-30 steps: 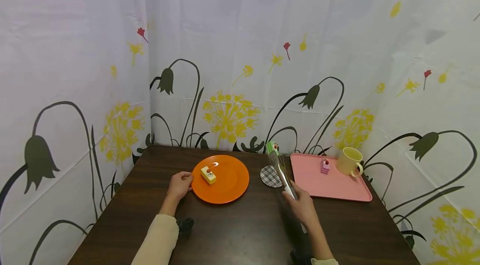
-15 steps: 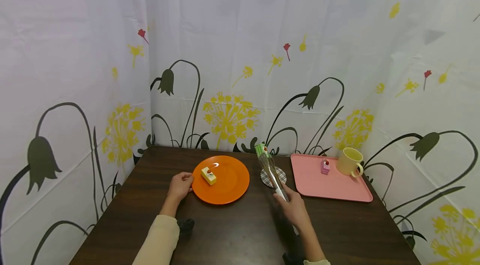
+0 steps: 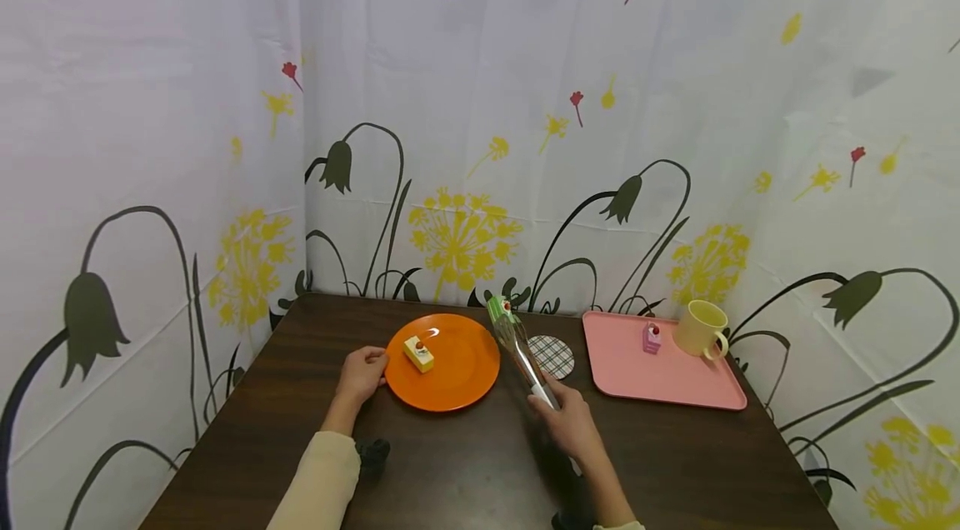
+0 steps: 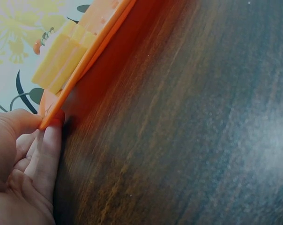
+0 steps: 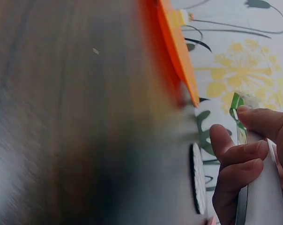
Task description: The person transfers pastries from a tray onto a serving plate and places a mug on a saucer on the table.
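My left hand [image 3: 362, 372] pinches the left rim of an orange plate [image 3: 465, 372], thumb above and fingers below in the left wrist view. On that plate sits a yellow toy cake slice [image 3: 418, 354] with a red topping. My right hand [image 3: 567, 417] grips metal tongs [image 3: 529, 365] by their white handle. A green toy cake slice [image 3: 498, 309] with a red topping is held in the tongs' tips, raised near the plate's right rim. In the right wrist view, fingers wrap the white handle [image 5: 265, 197], and the green slice is partly hidden behind the thumb.
A round checked coaster [image 3: 552, 357] lies right of the plate. Farther right, a pink tray [image 3: 637, 376] bears a pink toy cake slice [image 3: 652, 338] and a yellow mug [image 3: 701, 328]. A flower-patterned curtain [image 3: 465, 97] hangs behind the dark wooden table [image 3: 450, 472].
My right hand has moved left with the tongs and green cake slice, from above the coaster toward the plate's right rim. The left hand stays at the plate's rim.
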### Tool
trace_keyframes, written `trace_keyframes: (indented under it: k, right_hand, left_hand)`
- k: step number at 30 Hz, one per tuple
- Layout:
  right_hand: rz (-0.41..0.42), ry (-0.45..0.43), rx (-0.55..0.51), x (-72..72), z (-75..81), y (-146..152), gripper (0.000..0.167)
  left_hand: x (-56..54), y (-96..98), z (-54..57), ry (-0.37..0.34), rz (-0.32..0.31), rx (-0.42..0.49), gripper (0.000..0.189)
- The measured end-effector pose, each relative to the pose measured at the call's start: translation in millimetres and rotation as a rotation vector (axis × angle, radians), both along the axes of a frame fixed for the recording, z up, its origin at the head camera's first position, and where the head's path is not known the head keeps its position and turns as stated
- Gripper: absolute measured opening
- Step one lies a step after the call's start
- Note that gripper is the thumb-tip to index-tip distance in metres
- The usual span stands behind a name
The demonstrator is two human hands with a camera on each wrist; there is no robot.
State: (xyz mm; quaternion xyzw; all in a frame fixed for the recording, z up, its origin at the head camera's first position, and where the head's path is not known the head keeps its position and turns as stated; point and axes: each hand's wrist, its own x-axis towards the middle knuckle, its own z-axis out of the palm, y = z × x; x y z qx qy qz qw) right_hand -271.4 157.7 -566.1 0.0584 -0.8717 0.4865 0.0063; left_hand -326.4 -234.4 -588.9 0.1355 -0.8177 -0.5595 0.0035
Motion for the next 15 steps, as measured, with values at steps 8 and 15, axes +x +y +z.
trace_keyframes:
  k: [8,15]
  right_hand:
    - [0.066,-0.008,0.009,3.6,-4.0,-15.4,0.061]
    - [0.103,-0.033,0.035,7.0,-0.9,-27.0,0.062]
  left_hand:
    - [-3.2,0.2,1.1,0.001,0.009,-0.003,0.044]
    - [-1.4,-0.2,0.5,0.007,-0.006,-0.001,0.044]
